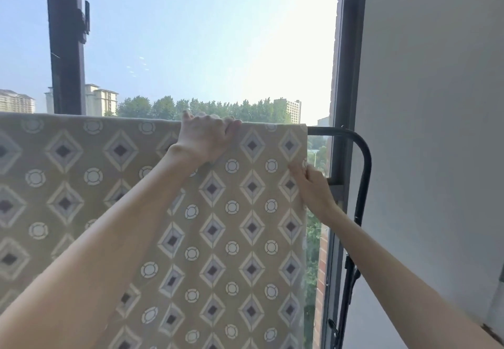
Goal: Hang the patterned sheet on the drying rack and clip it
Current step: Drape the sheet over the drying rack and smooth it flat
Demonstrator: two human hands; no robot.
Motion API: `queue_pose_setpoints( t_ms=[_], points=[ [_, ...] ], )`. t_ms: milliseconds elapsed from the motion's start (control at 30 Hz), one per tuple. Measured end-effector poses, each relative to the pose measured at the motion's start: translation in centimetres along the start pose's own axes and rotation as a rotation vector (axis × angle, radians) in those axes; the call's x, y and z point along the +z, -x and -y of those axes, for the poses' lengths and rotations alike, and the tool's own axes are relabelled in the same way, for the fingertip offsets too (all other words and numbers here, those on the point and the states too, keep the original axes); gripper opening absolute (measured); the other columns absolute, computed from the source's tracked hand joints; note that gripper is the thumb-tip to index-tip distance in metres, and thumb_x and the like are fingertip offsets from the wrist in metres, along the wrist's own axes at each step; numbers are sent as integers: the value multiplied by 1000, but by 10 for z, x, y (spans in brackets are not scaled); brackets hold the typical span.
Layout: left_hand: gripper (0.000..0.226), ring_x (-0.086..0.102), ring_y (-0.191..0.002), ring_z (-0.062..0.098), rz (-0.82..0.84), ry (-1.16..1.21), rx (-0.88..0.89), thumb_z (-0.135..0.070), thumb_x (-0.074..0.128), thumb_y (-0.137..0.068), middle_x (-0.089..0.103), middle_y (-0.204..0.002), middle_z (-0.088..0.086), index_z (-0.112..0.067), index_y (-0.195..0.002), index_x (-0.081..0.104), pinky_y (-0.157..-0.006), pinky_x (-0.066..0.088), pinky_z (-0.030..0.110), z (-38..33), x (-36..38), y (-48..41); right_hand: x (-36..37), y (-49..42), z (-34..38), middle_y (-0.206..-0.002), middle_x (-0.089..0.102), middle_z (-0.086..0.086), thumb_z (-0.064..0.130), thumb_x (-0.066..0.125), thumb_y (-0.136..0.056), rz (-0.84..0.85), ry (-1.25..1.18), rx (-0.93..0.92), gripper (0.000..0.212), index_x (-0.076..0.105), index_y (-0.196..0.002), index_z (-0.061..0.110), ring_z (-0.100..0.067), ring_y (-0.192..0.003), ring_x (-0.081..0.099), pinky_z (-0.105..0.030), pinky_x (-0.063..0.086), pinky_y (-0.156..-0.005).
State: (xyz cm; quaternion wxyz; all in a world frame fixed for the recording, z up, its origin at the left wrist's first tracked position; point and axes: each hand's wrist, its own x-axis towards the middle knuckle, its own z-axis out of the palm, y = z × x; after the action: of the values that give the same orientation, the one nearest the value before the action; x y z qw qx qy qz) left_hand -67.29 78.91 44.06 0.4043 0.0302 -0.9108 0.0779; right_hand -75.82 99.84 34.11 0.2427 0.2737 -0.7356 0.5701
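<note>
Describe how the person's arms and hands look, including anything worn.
Both forearms are bare to the frame's edge, no sleeves visible. The left hand and right hand wear no gloves; no rings, watch or bracelet can be seen.

Readable text: none
Patterned sheet (231, 212): printed diamonds and rings only, no letters
Window frame (65, 48), upper left: no label
Wall (436, 76), right: no sign
</note>
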Motion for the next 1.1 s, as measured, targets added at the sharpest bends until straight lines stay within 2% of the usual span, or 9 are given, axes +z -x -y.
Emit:
queue_pose_setpoints(
  t_ms=[133, 267, 400, 500, 600, 700, 833, 967, 1100],
  points=[
    [58, 57, -92, 21, 44, 27, 22, -52, 8, -98, 53, -72, -4, -28, -124, 53, -110, 16, 55, -3, -9, 6, 0, -4, 27, -69, 52, -3, 37, 33, -102, -123, -34, -91, 39, 52, -83, 10, -11, -57, 51, -30, 44, -56],
    [58, 42, -122, 26, 92, 34, 40, -58, 9, -94, 54, -121, 7, -34, -137, 40, -111, 14, 57, 5, -10, 9, -1, -17, 55, -78, 54, 9, 32, 35, -103, -204, -27, -180, 25, 53, -92, 19, -3, -68, 52, -22, 48, -65],
    [55, 29, -129, 25, 16, 203, 151, -57, 39, -89, 40, -137, 5, -34, -140, 36, -110, 16, 53, 17, -12, 17, -3, -40, 78, -67, 44, 7, 25, 36, -102, -235, -13, -154, 29, 49, -78, 16, -5, -59, 39, -16, 35, -54],
    [41, 52, -113, 23, -100, 354, 209, -35, 58, -89, 58, -122, 5, -22, -127, 56, -97, 39, 33, 28, -10, 26, -2, -51, 86, -59, 37, 7, 23, 37, -102, -245, 44, -112, 29, 50, -78, 14, -4, -48, 30, -13, 26, -43],
    [26, 64, -86, 10, -218, 468, 191, -18, 60, -90, 70, -104, 4, -10, -114, 66, -87, 46, 18, 32, -13, 32, 0, -55, 88, -59, 37, 7, 23, 38, -102, -270, 79, -115, 27, 52, -81, 12, -5, -49, 30, -15, 25, -45],
    [22, 67, -90, 19, -210, 452, 160, -16, 57, -92, 72, -99, 8, -8, -106, 71, -88, 50, 27, 32, -20, 28, 1, -54, 87, -60, 39, 6, 23, 37, -102, -270, 77, -99, 29, 59, -95, 4, -5, -48, 29, -14, 26, -44],
    [22, 66, -78, 22, -248, 421, 92, -21, 55, -92, 73, -87, 6, -13, -95, 75, -79, 54, 37, 37, -23, 12, -3, -53, 85, -61, 39, 7, 25, 37, -102, -292, 70, -85, 31, 49, -75, 16, -5, -51, 31, -16, 28, -49],
    [19, 42, -61, 19, -311, 385, -27, -33, 55, -85, 48, -63, -5, -30, -66, 58, -74, 52, 43, 45, -28, -15, -10, -59, 89, -60, 37, 8, 23, 33, -102, -387, 127, -137, 36, 37, -66, 19, -5, -53, 30, -20, 26, -53],
    [18, 65, -80, 18, -166, 463, 18, -33, 62, -87, 73, -90, -3, -21, -87, 76, -86, 50, 40, 39, -22, -37, -16, -65, 85, -65, 43, 4, 21, 25, -103, -414, 417, -54, 34, 44, -76, 11, -14, -60, 41, -26, 33, -55]
  ],
)
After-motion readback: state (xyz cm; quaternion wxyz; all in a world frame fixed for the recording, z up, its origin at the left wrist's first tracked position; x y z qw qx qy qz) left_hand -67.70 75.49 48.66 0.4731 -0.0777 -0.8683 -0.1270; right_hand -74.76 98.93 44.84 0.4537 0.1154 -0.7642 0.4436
